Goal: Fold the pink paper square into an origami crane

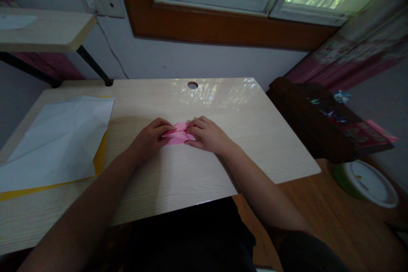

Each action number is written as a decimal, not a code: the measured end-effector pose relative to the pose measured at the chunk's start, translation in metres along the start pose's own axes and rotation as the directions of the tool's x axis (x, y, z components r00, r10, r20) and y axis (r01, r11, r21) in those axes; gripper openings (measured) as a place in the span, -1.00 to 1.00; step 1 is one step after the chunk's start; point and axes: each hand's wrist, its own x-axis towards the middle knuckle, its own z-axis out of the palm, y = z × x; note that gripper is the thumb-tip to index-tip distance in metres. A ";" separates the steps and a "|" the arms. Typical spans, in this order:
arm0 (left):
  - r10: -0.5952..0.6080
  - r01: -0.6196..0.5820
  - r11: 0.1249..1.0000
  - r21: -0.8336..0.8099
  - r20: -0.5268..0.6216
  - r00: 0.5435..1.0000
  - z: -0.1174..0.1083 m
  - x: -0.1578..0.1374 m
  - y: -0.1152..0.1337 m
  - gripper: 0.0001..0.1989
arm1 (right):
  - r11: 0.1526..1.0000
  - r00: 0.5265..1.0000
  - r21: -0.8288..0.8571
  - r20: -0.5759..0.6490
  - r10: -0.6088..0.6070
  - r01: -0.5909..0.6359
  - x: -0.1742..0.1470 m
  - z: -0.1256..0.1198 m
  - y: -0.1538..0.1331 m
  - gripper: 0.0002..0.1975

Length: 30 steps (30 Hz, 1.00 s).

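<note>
A small piece of pink folded paper lies on the pale wood-grain desk, with a crease line running across it. From the left, my left hand pinches its left end between thumb and fingers. My right hand grips the opposite end, fingers on top and thumb along the near edge. Both ends of the paper are partly hidden under the fingers.
Large white sheets lie over a yellow sheet at the desk's left. A raised shelf stands at the back left. The desk has a cable hole. Right of it are a dark cabinet and a round bin.
</note>
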 end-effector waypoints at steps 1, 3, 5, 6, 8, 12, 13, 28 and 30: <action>-0.001 0.001 1.000 -0.009 -0.003 1.000 0.000 0.000 0.000 -0.76 | 1.000 1.000 -0.003 0.000 0.002 -0.002 0.000 0.000 0.000 -0.65; 0.009 -0.009 1.000 -0.027 -0.013 1.000 -0.001 0.000 -0.001 -0.78 | 1.000 1.000 -0.005 -0.002 -0.002 0.002 0.000 0.001 0.001 -0.66; 0.042 -0.044 0.998 -0.041 -0.038 0.998 -0.002 0.000 -0.002 -0.80 | 1.000 1.000 -0.003 -0.009 -0.009 0.009 0.000 0.001 0.001 -0.67; 0.060 -0.063 0.997 -0.047 -0.051 0.997 -0.002 -0.001 -0.003 -0.81 | 1.000 1.000 -0.003 -0.011 -0.012 0.012 0.000 0.001 0.001 -0.67; 0.091 -0.095 0.993 -0.067 -0.066 0.994 -0.003 -0.001 -0.004 -0.84 | 1.000 1.000 -0.001 -0.015 -0.015 0.015 0.000 0.002 0.002 -0.67; 0.059 -0.067 0.985 -0.159 -0.054 0.997 -0.007 -0.001 -0.003 -0.91 | 1.000 1.000 0.013 -0.024 -0.014 0.015 0.000 0.002 0.002 -0.69; 0.044 -0.051 0.983 -0.178 -0.042 0.998 -0.008 -0.001 -0.002 -0.92 | 1.000 1.000 0.015 -0.024 -0.014 0.015 0.000 0.002 0.002 -0.70; 0.042 -0.030 0.980 -0.197 0.053 0.998 -0.024 -0.001 -0.008 -0.86 | 1.000 1.000 0.010 -0.021 -0.007 0.007 0.000 0.004 0.002 -0.68; 0.020 -0.009 0.983 -0.186 0.060 0.998 -0.025 -0.003 -0.007 -0.89 | 1.000 1.000 0.003 -0.019 -0.005 0.006 0.000 0.004 0.003 -0.67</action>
